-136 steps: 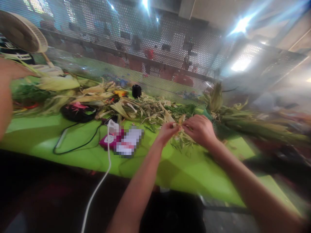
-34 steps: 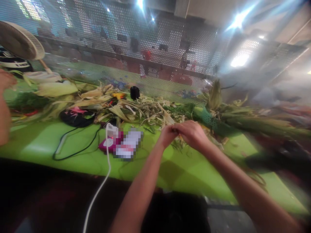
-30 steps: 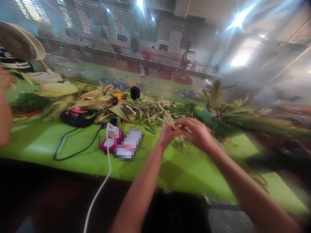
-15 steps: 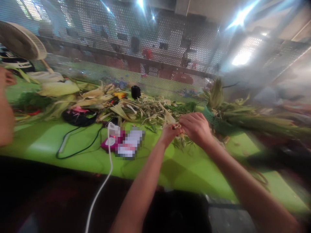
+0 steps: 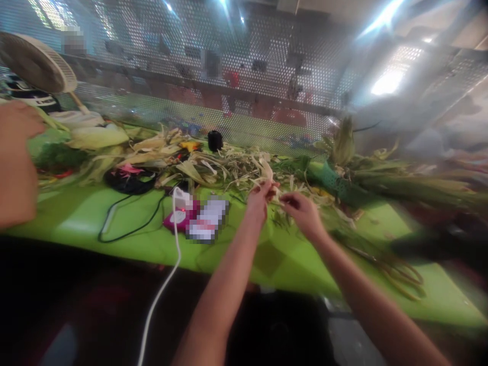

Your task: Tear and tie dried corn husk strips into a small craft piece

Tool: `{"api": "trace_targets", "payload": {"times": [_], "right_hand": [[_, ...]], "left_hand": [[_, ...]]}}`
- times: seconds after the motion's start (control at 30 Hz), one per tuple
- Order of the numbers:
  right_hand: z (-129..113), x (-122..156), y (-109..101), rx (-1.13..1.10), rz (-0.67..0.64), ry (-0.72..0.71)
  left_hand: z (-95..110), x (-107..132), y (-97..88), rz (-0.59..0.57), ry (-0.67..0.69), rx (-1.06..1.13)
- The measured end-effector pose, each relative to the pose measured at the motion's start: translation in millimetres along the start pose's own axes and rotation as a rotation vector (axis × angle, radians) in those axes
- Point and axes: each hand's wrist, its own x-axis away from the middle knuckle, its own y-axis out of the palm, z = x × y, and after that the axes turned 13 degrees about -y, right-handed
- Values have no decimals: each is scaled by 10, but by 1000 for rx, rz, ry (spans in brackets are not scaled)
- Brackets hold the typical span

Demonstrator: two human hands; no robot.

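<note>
Over the bright green table [image 5: 290, 264], my left hand [image 5: 259, 199] is raised a little and pinches the end of a pale dried leaf strip [image 5: 269, 175]. My right hand [image 5: 301, 211] is beside it, fingers curled in a pinch on the same strip lower down. Both hands hover just in front of a heap of dried and green leaf strips [image 5: 213, 165]. Small leaf scraps lie on the table under the hands.
A pink device [image 5: 179, 218] with a white cable [image 5: 162, 290] lies left of my hands, near a black cord [image 5: 125, 223]. A green net bundle of long leaves [image 5: 366, 185] lies at right. Another person's arm [image 5: 17, 162] and a fan [image 5: 34, 61] are at far left. A perforated metal screen [image 5: 244, 91] stands behind.
My hands have drawn slightly apart: the left one lifted with the strip's end and the right one dropped lower. The view shifted a little.
</note>
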Motion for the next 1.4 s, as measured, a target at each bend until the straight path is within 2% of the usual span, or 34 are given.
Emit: {"api": "trace_targets", "payload": {"times": [0.1,0.17,0.33,0.43,0.53,0.73,0.87,0.93,1.07,1.2,1.33,1.4], "right_hand": [[189,39,306,-43,-52,70],[248,-11,449,11,-35,65],[276,-99,583,50,0,86],[287,-70,582,-11,-23,143],[284,-19,542,-35,-83,178],[251,270,391,-94,-320,294],[218,373,194,-69,-414,255],[181,287,84,-52,-381,191],[70,-15,-76,34,-98,151],[-2,-243,-206,-157,-31,174],[18,-434,-314,-370,93,249],[55,-527,-309,-342,53,253]], "left_hand": [[-9,-2,-18,8,-28,43],[-11,0,-32,3,-38,39],[4,14,-16,29,-29,62],[13,44,27,70,-36,50],[23,61,57,113,18,4],[86,49,35,166,175,-63],[119,74,16,144,160,-159],[107,80,9,109,157,-239],[45,54,-12,57,130,-311],[1,31,-25,18,114,-322],[2,59,-16,-46,116,-422],[11,83,-7,-98,104,-451]]}}
